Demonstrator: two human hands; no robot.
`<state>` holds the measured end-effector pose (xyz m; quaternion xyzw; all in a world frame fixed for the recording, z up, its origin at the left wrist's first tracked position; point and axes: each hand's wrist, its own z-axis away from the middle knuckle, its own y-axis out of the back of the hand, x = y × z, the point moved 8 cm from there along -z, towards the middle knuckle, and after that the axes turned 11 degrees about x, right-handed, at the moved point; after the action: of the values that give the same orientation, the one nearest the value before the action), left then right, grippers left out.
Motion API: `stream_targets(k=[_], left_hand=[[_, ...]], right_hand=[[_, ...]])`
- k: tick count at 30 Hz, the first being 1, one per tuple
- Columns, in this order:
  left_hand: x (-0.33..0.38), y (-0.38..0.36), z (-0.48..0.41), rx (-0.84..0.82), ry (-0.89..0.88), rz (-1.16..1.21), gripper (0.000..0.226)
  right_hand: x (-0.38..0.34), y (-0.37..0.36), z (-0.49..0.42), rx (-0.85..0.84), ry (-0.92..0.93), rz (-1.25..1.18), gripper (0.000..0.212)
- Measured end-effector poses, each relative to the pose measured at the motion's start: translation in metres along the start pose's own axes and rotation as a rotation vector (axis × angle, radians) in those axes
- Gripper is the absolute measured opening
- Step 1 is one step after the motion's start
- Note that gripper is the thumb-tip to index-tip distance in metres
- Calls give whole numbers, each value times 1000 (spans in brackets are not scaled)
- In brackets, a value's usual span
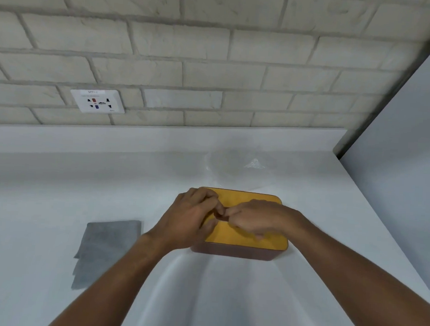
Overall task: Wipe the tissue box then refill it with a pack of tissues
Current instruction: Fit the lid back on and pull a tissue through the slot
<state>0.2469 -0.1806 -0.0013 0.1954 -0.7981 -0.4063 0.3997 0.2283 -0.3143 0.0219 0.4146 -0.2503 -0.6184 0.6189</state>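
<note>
Seen from the head camera, a tissue box (244,236) with a yellow lid and a dark brown body sits on a white counter (43,202), a little right of centre and nearer the counter's front than the wall. Both of the person's hands rest on the lid: the left hand (189,220) lies over its left end, fingers curled inward, and the right hand (258,221) covers the middle, loosely fisted; their fingertips meet at the lid's centre, and whether they pinch anything there cannot be told. A folded grey cloth (105,250) lies flat on the counter to the left of the box, apart from it. Behind the box, toward the wall, lies a crumpled clear plastic wrapper (238,168). A white socket plate (97,100) is set in the pale brick wall (216,49).
</note>
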Motion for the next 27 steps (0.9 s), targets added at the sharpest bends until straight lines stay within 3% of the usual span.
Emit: stream_targets(k=[6, 8, 11, 14, 18, 22, 27], left_hand=[[-7, 8, 0, -7, 40, -15, 29], [-8, 10, -1, -8, 32, -24, 28], [-10, 8, 0, -14, 30, -40, 32], [-9, 5, 0, -24, 11, -62, 37], [-8, 5, -2, -13, 0, -75, 38], [-10, 6, -3, -10, 6, -75, 38], [-9, 6, -3, -1, 6, -67, 42]], right_hand=[[2, -8, -18, -104, -156, -92, 53], [0, -8, -13, -140, -158, -141, 44], [1, -6, -9, -143, -194, -206, 13], [4, -7, -12, -139, -209, -210, 22], [4, 1, -8, -135, -211, -154, 7], [1, 4, -2, -119, -223, -173, 11], [7, -4, -13, -106, -252, -174, 57]])
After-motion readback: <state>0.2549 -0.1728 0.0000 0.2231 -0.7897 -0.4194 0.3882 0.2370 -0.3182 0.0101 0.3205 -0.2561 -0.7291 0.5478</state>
